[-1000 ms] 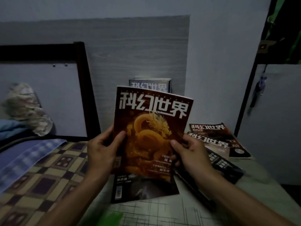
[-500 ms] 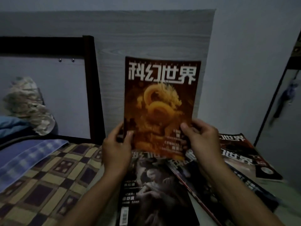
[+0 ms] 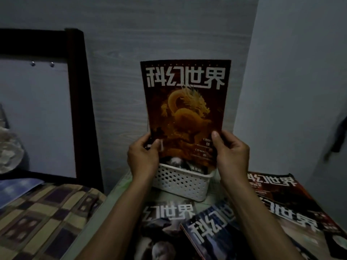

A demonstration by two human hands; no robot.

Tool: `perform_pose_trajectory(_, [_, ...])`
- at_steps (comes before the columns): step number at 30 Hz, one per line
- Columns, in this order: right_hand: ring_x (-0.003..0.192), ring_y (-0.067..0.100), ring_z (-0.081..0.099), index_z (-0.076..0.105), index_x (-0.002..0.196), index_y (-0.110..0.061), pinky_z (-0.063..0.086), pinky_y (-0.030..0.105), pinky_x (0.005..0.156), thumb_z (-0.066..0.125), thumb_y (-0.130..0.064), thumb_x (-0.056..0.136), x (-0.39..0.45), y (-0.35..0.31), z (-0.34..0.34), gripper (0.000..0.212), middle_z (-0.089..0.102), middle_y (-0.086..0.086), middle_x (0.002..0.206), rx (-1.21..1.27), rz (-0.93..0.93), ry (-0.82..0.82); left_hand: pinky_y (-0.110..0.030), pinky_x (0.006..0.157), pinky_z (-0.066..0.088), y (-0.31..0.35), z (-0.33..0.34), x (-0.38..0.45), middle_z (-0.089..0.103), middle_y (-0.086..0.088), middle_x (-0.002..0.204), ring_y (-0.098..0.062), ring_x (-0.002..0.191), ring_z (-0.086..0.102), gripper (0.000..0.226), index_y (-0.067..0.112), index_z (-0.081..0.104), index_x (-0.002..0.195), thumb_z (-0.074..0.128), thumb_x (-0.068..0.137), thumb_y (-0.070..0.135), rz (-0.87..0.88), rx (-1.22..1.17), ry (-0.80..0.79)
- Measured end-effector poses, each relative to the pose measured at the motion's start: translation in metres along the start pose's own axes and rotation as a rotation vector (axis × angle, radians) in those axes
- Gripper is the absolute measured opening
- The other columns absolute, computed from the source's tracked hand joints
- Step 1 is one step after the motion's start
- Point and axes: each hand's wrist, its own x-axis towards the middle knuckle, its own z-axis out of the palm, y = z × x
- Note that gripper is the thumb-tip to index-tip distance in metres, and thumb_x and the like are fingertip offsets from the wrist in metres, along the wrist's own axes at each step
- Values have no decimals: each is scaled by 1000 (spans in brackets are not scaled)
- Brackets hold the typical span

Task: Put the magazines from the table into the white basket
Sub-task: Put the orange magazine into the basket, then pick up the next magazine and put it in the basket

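I hold a dark red magazine with a golden dragon cover (image 3: 185, 102) upright over the white perforated basket (image 3: 181, 182), its lower edge at the basket's mouth. My left hand (image 3: 143, 156) grips its lower left corner and my right hand (image 3: 230, 152) its lower right corner. Another magazine (image 3: 178, 161) stands inside the basket behind my hands. On the table lie more magazines: a dark one (image 3: 163, 231) at front centre, a blue one (image 3: 212, 235) over it, and red ones (image 3: 293, 201) on the right.
The basket stands against a grey wood-grain panel (image 3: 159, 38) at the table's back. A bed with a checked cover (image 3: 43, 216) and a dark frame post (image 3: 82, 102) borders the table on the left. A wall (image 3: 293, 91) rises on the right.
Both hands have carried the dragon magazine forward and set it upright over the basket. The view has shifted closer, so the basket and the table magazines now show below it.
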Motion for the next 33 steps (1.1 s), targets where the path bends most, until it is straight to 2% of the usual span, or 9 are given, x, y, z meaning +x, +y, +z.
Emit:
perform_pose_trajectory(10, [60, 5, 68, 68, 123, -14, 57, 23, 55, 59, -21, 97, -1, 20, 3, 28, 75, 0, 91, -128, 74, -80, -24, 77, 48, -19, -3, 21, 60, 27, 97, -1, 89, 62, 33, 31, 68, 120, 67, 89, 19, -19, 71, -11])
perform_pose_trajectory(14, [83, 18, 72, 66, 116, -18, 61, 43, 77, 64, -14, 91, 0, 31, -2, 25, 69, -7, 98, -305, 141, -2, -27, 73, 45, -22, -2, 19, 61, 22, 88, -10, 90, 63, 32, 31, 70, 111, 64, 86, 12, 24, 198, -112])
perform_pose_trajectory(17, [97, 18, 65, 51, 112, -32, 58, 38, 80, 68, -13, 84, -2, 27, -3, 38, 59, -12, 103, -387, 110, 44, -26, 70, 46, -19, 0, 16, 61, 18, 85, -15, 91, 65, 26, 28, 67, 105, 68, 83, 15, 57, 228, -133])
perform_pose_trajectory(21, [105, 23, 61, 41, 134, -26, 60, 31, 70, 64, -2, 87, -3, 1, -1, 57, 48, 3, 132, -127, 278, 55, -47, 96, 50, -10, 1, 13, 57, 0, 133, -22, 120, 55, 60, 31, 47, 134, 72, 80, 22, -43, 185, -187])
perform_pose_trajectory(23, [103, 20, 63, 47, 130, -27, 61, 36, 74, 62, -5, 89, 1, -33, -5, 49, 54, -1, 126, -78, 152, 88, -48, 100, 47, 4, 0, 7, 41, 0, 146, -14, 127, 43, 73, 32, 35, 143, 72, 81, 24, -44, 128, -169])
perform_pose_trajectory(26, [91, 15, 68, 60, 105, -32, 61, 42, 74, 63, -17, 84, -9, -88, -19, 25, 66, -9, 103, -165, -281, 153, -29, 83, 47, 32, -6, -8, 41, 13, 132, -5, 116, 41, 59, 39, 41, 135, 69, 84, 31, 93, 99, -151])
perform_pose_trajectory(28, [76, 2, 67, 61, 92, -30, 58, 28, 64, 60, -27, 84, -29, -98, -35, 9, 67, -9, 85, -313, -446, 172, -22, 71, 50, 42, -13, -33, 56, 17, 115, -3, 99, 58, 28, 47, 54, 107, 65, 87, 31, 190, 58, -252])
perform_pose_trajectory(30, [66, -3, 61, 56, 90, -29, 44, 13, 53, 56, -37, 89, -56, -82, -59, 8, 64, -11, 77, -801, -476, 15, -23, 62, 52, 34, -27, -66, 66, 13, 86, -3, 77, 63, 14, 37, 60, 85, 64, 90, 25, 268, 159, -409])
perform_pose_trajectory(33, [90, 20, 65, 54, 105, -25, 41, 30, 64, 56, -47, 89, -86, -47, -120, 28, 69, 1, 106, -1450, -118, -408, -28, 56, 44, 8, -59, -110, 56, 9, 56, -2, 54, 53, 33, 20, 55, 58, 70, 86, 26, 302, 375, -765])
